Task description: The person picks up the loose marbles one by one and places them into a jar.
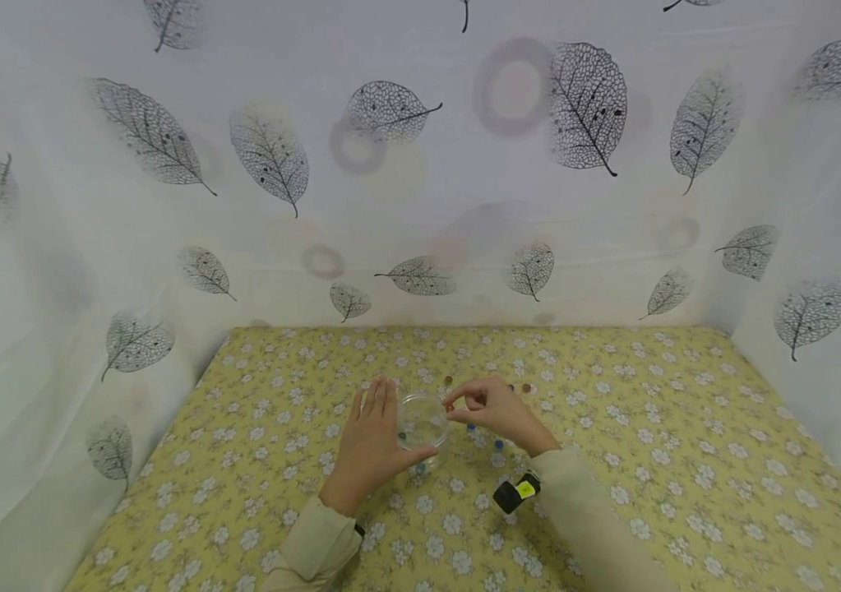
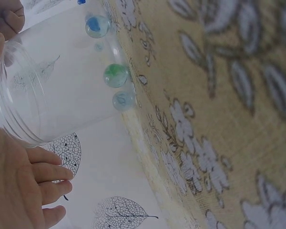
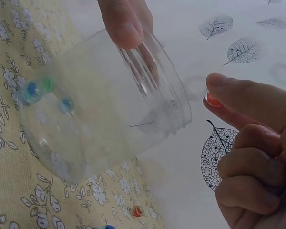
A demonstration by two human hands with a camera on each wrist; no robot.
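Observation:
A clear wide-mouthed plastic jar (image 1: 426, 421) stands upright on the cloth. My left hand (image 1: 370, 448) rests against its left and near sides, fingers straight and thumb laid along the rim. In the left wrist view, several marbles lie at the jar's bottom, among them a green marble (image 2: 116, 75) and a blue marble (image 2: 97, 26). Just right of the jar's mouth, my right hand (image 1: 492, 409) pinches an orange-red marble (image 3: 213, 99) between thumb and forefinger, its other fingers curled in. That marble is outside the jar, close to the rim.
Loose marbles lie on the flowered yellow cloth (image 1: 612, 427): a blue one (image 1: 498, 444) near my right wrist, an orange-brown one (image 1: 527, 388) beyond the right hand, and another (image 1: 448, 380) behind the jar. A leaf-printed white curtain (image 1: 420, 205) hangs around the table.

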